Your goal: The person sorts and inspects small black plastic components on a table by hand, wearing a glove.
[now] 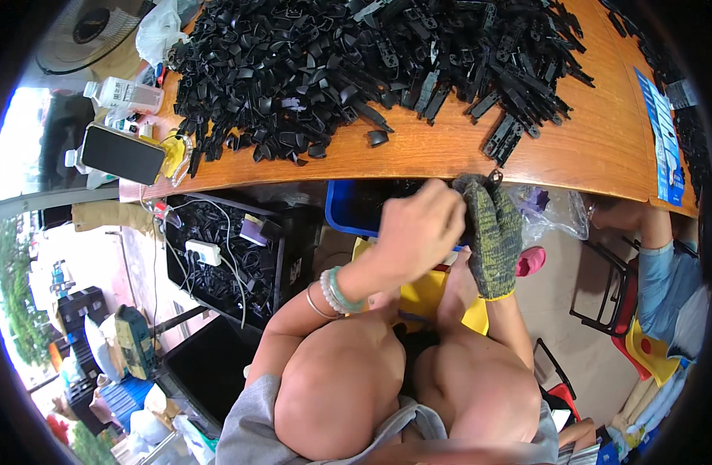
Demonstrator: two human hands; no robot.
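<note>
My left hand [422, 229], bare and with bracelets at the wrist, is closed with its fingers curled toward my other hand. Whatever it pinches, if anything, is hidden behind the knuckles and slightly blurred. Beside it, my right hand [491, 240] wears a dark green knitted glove with a yellow cuff. Its fingers are closed at the table edge, and a small black plastic part [495, 180] sticks out at the fingertips. Both hands are above my knees, just in front of a large pile of black plastic parts [294, 70] on the wooden table [418, 147].
Below the table edge stand a blue bin [342, 209] and a black crate [274, 267] of dark parts with cables and a white power strip [204, 252]. A phone [123, 153] and bottle [127, 94] are at left. Another person's arm [654, 229] shows at right, near a clear plastic bag [553, 221].
</note>
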